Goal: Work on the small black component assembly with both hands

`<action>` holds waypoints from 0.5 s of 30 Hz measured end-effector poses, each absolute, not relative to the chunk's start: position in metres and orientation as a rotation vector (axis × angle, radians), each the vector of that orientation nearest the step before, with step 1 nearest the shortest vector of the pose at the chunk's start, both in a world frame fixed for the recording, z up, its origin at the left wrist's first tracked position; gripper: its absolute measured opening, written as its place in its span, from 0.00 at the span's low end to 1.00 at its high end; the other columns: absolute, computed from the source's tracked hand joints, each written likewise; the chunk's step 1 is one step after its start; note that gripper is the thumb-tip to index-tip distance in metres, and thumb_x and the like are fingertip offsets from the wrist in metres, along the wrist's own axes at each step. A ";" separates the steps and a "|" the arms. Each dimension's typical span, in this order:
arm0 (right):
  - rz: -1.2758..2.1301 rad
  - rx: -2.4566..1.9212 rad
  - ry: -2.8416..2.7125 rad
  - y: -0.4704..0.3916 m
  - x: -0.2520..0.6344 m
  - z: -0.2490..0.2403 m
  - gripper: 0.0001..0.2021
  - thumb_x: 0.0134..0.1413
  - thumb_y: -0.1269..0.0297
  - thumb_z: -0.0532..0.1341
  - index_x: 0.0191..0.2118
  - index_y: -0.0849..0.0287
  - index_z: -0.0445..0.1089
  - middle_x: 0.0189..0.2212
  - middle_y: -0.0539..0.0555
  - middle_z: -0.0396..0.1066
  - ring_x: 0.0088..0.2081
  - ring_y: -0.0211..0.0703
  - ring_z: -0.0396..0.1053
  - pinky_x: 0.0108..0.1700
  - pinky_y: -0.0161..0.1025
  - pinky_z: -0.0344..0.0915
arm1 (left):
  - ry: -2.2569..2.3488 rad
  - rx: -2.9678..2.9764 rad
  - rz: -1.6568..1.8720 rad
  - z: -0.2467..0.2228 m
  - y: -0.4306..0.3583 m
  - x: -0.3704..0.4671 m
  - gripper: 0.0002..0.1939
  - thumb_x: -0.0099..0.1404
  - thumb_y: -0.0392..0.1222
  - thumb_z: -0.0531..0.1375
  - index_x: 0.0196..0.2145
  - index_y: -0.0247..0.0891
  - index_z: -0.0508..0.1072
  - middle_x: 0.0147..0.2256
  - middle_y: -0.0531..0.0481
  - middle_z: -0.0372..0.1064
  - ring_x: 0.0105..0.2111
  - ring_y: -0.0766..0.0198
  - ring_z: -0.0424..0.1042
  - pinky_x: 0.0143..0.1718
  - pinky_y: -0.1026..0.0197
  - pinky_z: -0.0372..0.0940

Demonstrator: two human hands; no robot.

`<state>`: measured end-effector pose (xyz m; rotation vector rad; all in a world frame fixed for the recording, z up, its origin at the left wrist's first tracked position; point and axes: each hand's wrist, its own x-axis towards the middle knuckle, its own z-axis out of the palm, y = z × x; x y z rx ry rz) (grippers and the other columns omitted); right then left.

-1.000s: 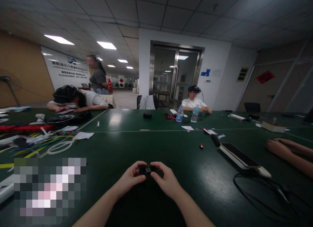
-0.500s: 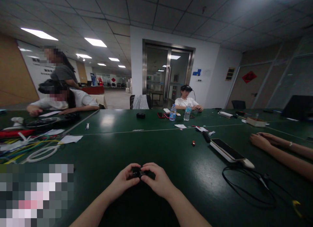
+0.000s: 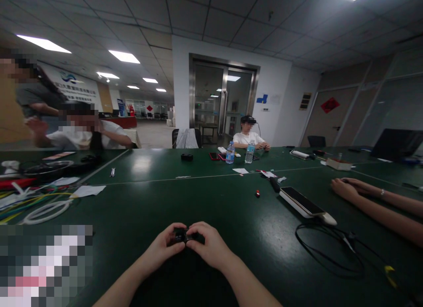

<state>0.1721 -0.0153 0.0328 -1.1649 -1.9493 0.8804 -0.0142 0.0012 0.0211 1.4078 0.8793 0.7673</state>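
Between my hands, close above the green tabletop [image 3: 145,205], is a small glossy black object [image 3: 180,235]; its kind is too dark and too covered to make out. My left hand [image 3: 167,244] grips its left side, index finger curled over the top and thumb along the near edge. From the other side my right hand [image 3: 206,245] pinches it the same way, and the fingertips of both hands nearly meet. Farther off lies a tiny red and silver item [image 3: 257,193], touched by neither hand.
Right of my hands sit a phone on a white power bank [image 3: 302,203] and a looped black cable [image 3: 330,254]. A co-worker's hands [image 3: 346,188] rest beyond. Two water bottles [image 3: 230,153] stand farther back. Coloured cables [image 3: 49,210] and papers [image 3: 88,191] lie left.
My view has turned slightly right, and both hands still hold the black object. At the left, the seated person has lifted their head and raised a hand; the standing person has moved left.
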 end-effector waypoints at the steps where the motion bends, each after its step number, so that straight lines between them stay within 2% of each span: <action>1: 0.885 -1.163 -1.946 -0.015 0.172 0.032 0.09 0.47 0.66 0.61 0.38 0.52 0.69 0.42 0.49 0.66 0.46 0.41 0.64 0.48 0.40 0.60 | 0.877 1.408 0.764 0.020 0.002 -0.014 0.22 0.51 0.46 0.63 0.43 0.42 0.63 0.38 0.50 0.67 0.39 0.58 0.67 0.41 0.55 0.60; 15: 0.869 -1.152 -1.935 -0.015 0.173 0.032 0.11 0.46 0.66 0.62 0.39 0.52 0.69 0.42 0.49 0.66 0.45 0.41 0.65 0.48 0.40 0.60 | 0.875 1.372 0.766 0.019 0.003 -0.014 0.23 0.52 0.45 0.63 0.44 0.41 0.62 0.41 0.48 0.68 0.43 0.55 0.67 0.45 0.53 0.60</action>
